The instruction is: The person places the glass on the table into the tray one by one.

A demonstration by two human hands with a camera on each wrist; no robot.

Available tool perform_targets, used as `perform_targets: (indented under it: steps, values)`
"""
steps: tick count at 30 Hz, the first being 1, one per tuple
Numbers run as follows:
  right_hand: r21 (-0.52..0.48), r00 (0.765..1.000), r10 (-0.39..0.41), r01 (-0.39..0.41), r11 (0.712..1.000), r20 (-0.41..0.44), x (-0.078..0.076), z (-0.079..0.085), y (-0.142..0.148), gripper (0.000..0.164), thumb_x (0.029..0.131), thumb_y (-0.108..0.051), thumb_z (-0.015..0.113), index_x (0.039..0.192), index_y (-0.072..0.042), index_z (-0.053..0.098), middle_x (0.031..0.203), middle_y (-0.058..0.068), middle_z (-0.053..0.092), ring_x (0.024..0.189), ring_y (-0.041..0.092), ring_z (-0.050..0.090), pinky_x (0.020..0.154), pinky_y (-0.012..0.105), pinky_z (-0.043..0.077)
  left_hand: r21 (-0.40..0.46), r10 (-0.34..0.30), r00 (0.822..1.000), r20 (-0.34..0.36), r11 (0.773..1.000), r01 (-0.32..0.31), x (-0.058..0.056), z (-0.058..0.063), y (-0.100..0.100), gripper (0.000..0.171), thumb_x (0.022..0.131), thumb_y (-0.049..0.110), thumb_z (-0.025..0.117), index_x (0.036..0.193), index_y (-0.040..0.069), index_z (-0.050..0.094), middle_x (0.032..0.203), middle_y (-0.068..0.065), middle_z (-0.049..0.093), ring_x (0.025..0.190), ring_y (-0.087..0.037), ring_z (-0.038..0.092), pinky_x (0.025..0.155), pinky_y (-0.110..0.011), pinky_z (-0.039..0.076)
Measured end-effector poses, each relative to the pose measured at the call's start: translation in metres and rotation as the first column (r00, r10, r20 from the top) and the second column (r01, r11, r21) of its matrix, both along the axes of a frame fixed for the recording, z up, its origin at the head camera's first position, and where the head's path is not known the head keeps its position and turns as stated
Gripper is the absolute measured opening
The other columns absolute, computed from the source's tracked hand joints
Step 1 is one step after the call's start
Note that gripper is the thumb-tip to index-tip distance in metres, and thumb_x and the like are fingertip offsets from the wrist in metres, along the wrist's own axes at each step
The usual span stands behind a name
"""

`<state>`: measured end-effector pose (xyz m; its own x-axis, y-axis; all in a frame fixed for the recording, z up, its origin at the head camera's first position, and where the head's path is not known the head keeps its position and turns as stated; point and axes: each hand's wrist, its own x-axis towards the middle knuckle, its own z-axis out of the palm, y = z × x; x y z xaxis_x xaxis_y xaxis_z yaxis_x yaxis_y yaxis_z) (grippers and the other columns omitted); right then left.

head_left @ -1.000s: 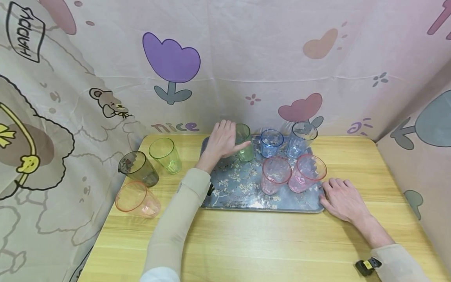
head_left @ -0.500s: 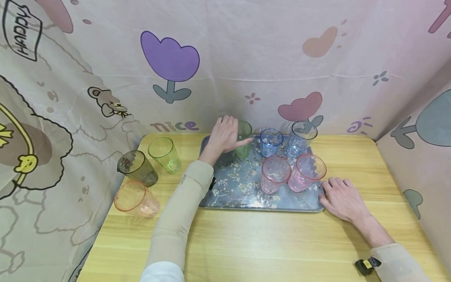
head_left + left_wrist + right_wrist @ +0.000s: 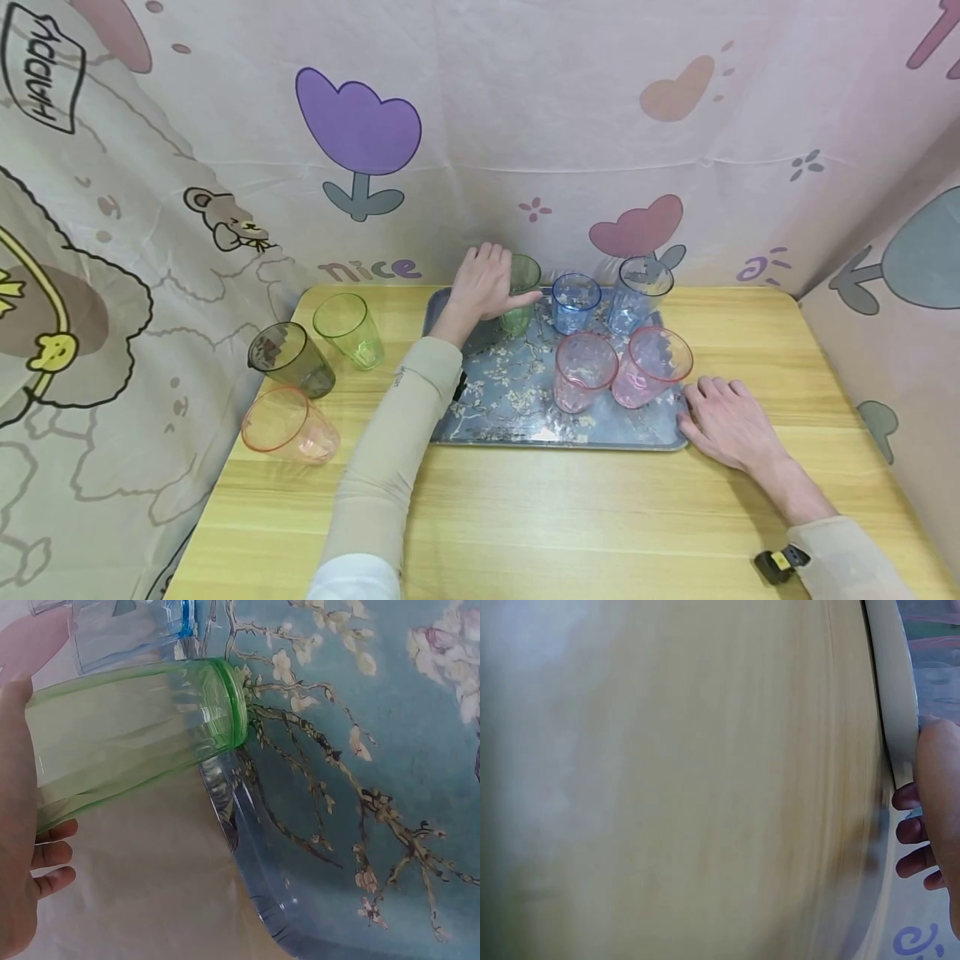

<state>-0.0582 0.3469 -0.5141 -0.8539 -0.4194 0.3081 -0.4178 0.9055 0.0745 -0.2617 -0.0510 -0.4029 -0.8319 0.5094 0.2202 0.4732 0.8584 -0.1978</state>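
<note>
The left hand, fingers curled around a green glass at the back of a flowered tray, seems to be placing it, likely calling next for gentle release, as the right hand, fingers loose, rests at the tray's edge.

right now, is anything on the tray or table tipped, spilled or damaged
Nothing stands out: nothing is toppled, and I see no spill or obvious damage on the tray or table. The orange cup seems to lean, but that may just be the wide view.
</note>
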Motion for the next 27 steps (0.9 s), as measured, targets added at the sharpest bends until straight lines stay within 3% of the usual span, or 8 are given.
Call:
perform_targets:
  steps: [5,12,27]
  values:
    - [0.004,1.0,0.0,0.0,1.0,-0.001,0.0,0.0,0.001,0.025,0.087,-0.035,0.063,0.087,-0.011,0.057,0.08,0.007,0.055,0.08,0.033,0.058,0.076,0.048,0.042,0.013,0.001,1.0,0.016,1.0,-0.002,-0.002,0.002,0.0,0.094,0.087,0.09,0.048,0.121,0.003,0.061,0.118,-0.013,0.067,0.109,-0.029,0.061,0.095,-0.042,0.051]
    - [0.008,1.0,-0.006,0.006,1.0,0.007,0.001,0.002,0.0,0.026,0.088,-0.036,0.063,0.087,-0.01,0.057,0.081,0.007,0.056,0.08,0.033,0.058,0.076,0.047,0.042,0.034,-0.001,0.998,0.06,0.999,-0.001,0.0,0.008,-0.006,0.113,0.082,0.097,0.043,0.145,0.003,0.049,0.136,-0.017,0.064,0.125,-0.032,0.061,0.106,-0.047,0.049]
    - [0.003,1.0,-0.004,0.004,1.0,0.009,0.001,0.003,0.0,0.025,0.087,-0.035,0.064,0.085,-0.011,0.056,0.078,0.005,0.053,0.079,0.033,0.059,0.075,0.049,0.042,0.089,0.013,0.999,0.04,0.996,-0.017,0.013,0.024,-0.049,0.115,0.082,0.095,0.046,0.157,0.007,0.041,0.15,-0.019,0.057,0.135,-0.036,0.055,0.106,-0.052,0.046]
